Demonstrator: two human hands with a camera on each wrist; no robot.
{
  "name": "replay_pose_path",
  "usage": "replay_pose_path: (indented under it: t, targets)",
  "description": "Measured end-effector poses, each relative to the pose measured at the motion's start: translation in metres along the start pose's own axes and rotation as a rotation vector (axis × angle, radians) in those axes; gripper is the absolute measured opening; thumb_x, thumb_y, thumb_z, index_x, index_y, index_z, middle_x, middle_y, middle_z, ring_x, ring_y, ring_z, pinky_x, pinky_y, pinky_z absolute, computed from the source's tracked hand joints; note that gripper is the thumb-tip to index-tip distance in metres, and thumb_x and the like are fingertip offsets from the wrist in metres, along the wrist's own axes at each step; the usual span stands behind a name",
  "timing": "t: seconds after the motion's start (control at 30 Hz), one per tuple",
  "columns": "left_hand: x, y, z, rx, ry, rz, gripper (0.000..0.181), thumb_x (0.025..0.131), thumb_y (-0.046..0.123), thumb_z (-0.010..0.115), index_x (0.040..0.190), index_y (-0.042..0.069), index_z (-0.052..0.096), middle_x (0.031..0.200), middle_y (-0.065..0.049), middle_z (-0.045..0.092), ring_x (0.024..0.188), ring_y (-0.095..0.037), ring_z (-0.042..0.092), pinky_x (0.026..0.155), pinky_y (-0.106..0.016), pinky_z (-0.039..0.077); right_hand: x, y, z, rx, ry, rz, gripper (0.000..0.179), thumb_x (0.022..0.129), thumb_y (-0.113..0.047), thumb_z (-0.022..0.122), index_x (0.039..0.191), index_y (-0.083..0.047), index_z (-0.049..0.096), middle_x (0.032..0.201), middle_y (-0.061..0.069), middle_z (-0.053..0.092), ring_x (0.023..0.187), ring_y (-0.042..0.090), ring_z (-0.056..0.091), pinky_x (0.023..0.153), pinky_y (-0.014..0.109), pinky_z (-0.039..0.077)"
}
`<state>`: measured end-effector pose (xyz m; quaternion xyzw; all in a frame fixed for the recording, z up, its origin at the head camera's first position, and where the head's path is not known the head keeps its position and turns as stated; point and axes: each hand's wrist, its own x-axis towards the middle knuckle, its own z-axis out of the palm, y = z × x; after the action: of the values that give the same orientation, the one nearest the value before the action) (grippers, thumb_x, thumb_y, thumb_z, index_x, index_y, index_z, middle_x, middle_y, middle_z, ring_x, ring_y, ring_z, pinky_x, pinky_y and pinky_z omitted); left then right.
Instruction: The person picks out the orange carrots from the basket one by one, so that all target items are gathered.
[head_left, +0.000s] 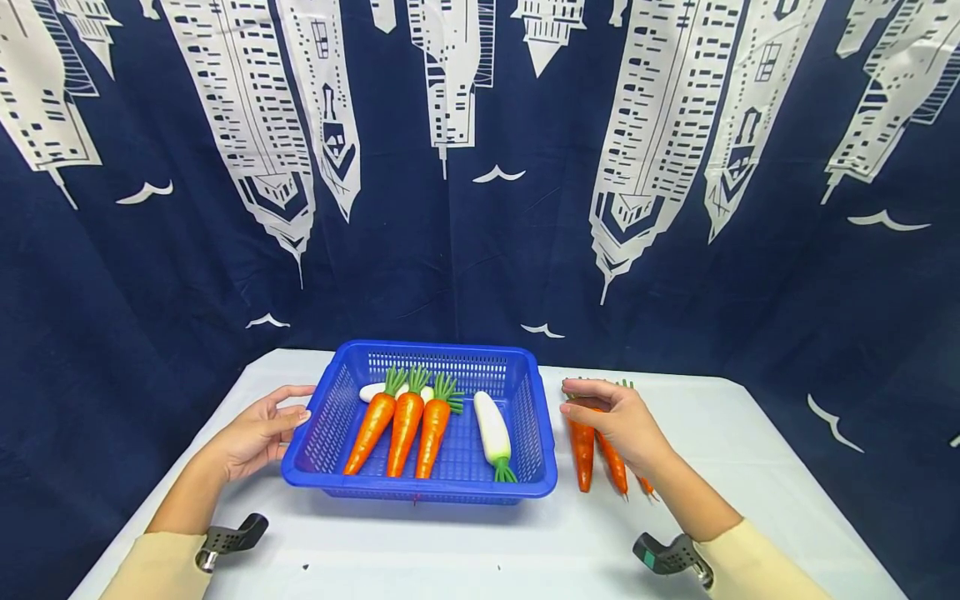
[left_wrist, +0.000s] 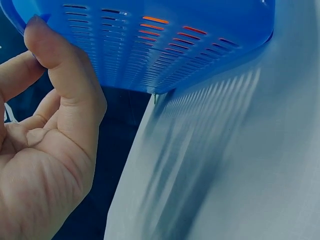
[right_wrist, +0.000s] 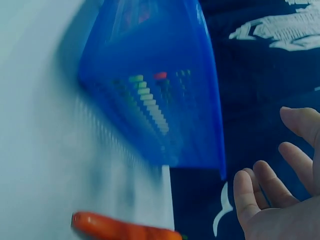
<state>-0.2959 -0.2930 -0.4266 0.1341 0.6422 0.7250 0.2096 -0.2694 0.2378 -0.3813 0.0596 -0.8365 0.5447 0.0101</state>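
Note:
A blue perforated basket [head_left: 534,417] stands on the white table, with three orange carrots [head_left: 405,433] and a white radish [head_left: 492,429] in it. Behind the carrot tops, more white radish [head_left: 371,392] shows in part. At the basket's left rim is my left hand [head_left: 258,429], its thumb and fingers loosely bent and touching the edge. My right hand [head_left: 618,417] is apart from the basket's right side, holding nothing, with thumb and fingers spread in the right wrist view. Below it lie more carrots [head_left: 582,454], partly hidden by the hand.
The white table [head_left: 375,550] ends at a dark blue curtain [head_left: 450,275] printed with white buildings and birds. A strap with a dark device [head_left: 236,533] sits on each wrist. The basket casts a shadow on the table.

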Motion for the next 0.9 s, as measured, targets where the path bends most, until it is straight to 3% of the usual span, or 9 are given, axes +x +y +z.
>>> replay_pose_path:
  t: [0.3,0.43,0.67,0.9]
  targets:
    - [0.000,0.001,0.001,0.007,0.014,-0.006,0.035,0.108,0.010,0.049,0.138,0.026,0.040,0.108,0.002,0.071,0.094,-0.016,0.076,0.084,-0.040,0.065,0.001,-0.013,0.021,0.129,-0.095,-0.002,0.053,0.091,-0.024,0.079,0.136,-0.003,0.064,0.136,0.018,0.067,0.117,0.023,0.070,0.104,0.033,0.057]
    - [0.000,0.001,0.000,0.002,0.005,-0.005,0.035,0.108,0.009,0.048,0.138,0.026,0.041,0.108,0.002,0.072,0.094,-0.016,0.075,0.084,-0.039,0.065,0.002,-0.020,0.029,0.136,-0.124,-0.011,0.051,0.090,-0.024,0.081,0.135,-0.005,0.065,0.136,0.019,0.066,0.117,0.024,0.070,0.100,0.032,0.059]
    - [0.000,0.001,0.000,-0.001,0.003,-0.005,0.035,0.108,0.010,0.048,0.137,0.027,0.041,0.108,0.002,0.072,0.094,-0.016,0.076,0.084,-0.039,0.065,0.007,-0.030,0.041,0.122,-0.173,-0.022,0.046,0.091,-0.025,0.079,0.131,-0.007,0.068,0.132,0.013,0.069,0.116,0.023,0.071,0.102,0.037,0.058]
    - [0.000,0.001,-0.001,-0.002,0.001,-0.009,0.036,0.108,0.010,0.048,0.139,0.027,0.039,0.107,0.002,0.071,0.094,-0.016,0.076,0.084,-0.039,0.065,0.014,-0.036,0.054,0.228,-0.226,0.026,0.045,0.090,-0.015,0.079,0.130,0.000,0.067,0.132,0.018,0.067,0.111,0.024,0.072,0.100,0.046,0.057]
